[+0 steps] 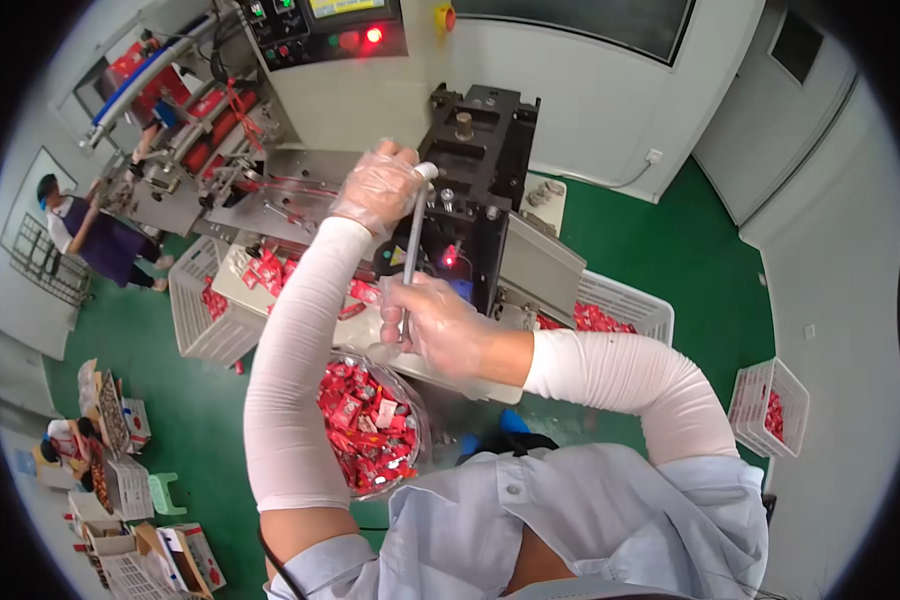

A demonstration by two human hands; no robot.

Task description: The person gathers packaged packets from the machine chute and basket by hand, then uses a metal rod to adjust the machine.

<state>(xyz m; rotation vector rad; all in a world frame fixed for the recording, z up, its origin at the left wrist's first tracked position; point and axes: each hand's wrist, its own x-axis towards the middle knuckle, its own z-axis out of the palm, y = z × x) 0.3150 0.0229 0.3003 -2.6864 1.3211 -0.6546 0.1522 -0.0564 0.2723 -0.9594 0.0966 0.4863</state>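
My left hand (378,188), in a clear plastic glove, is closed around the upper end of a long metal wrench (416,235), beside the top of a black machine block (460,150). Lower down, my gloved right hand (432,322) wraps its fingers around the wrench's handle. The wrench stands nearly upright in my view along the block's left side. Where its head meets the machine is partly hidden by my left hand. A bolt and a brass-coloured knob (464,124) show on the block.
Below my hands stands a lined tub (422,425) of red wrapped packets. White crates (210,345) (655,300) flank the machine; another crate (795,400) is at right. A control panel (330,35) is above. Other people (95,235) work at left.
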